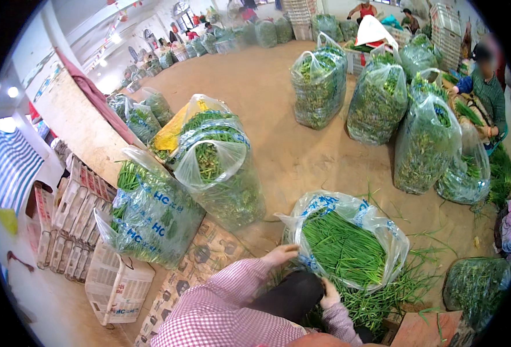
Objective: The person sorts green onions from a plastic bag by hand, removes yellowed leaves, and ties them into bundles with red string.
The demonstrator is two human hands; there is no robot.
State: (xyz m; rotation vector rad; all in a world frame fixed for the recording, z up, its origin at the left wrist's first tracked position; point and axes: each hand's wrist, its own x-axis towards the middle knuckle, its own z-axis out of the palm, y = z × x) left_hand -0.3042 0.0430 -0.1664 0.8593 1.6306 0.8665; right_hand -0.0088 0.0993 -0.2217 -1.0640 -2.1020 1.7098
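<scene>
A clear plastic bag with blue print stands wide-mouthed before me, filled with long thin green stalks that look like garlic chives. At its near left side is my left hand, fingers closed at the plastic rim. My right hand is low at the bag's near edge, beside my dark-trousered knee. Its fingers are partly hidden, so what it grips is unclear. Loose green stalks lie heaped beside and under the bag, near my right forearm.
Full bags of greens stand left and right. A white plastic crate and stacked crates are at left. Flattened cardboard covers floor beside me. Another person sits far right; more people work at the back.
</scene>
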